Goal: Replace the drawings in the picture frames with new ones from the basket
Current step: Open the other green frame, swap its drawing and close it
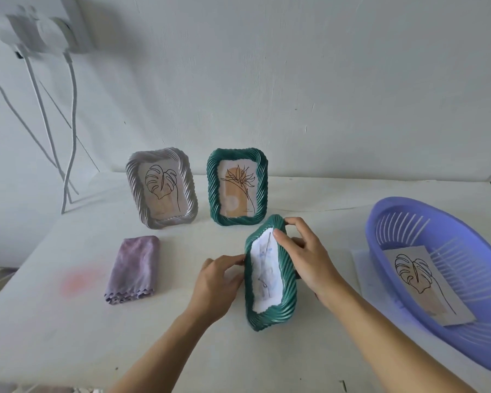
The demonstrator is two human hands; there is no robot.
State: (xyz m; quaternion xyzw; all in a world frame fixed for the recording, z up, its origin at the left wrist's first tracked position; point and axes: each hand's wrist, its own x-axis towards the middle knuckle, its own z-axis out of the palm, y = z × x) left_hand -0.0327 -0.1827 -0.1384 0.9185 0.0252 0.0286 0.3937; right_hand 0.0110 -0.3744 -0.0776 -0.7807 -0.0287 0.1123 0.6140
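Three frames: a grey frame (161,188) and an upright green frame (237,186) stand beyond the hands. A tilted green frame (270,317), holding pale, faintly lined paper, is gripped by both the left hand (218,283) and the right hand (309,256). One basket (471,344), to the right of the hands, holds one leaf drawing (425,282).

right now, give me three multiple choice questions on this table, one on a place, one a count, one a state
1. Where is the purple cloth?
A. under the grey frame
B. flat on the table, left of the left hand
C. behind the standing frames

2. How many picture frames show?
A. two
B. four
C. three

3. How is the nearest green frame?
A. gripped by both hands
B. standing alone
C. face down on the cloth

Key:
1 B: it lies folded beside that hand.
2 C: the grey frame and the standing green frame, plus the gripped one.
3 A: the left hand and the right hand grip its edges.
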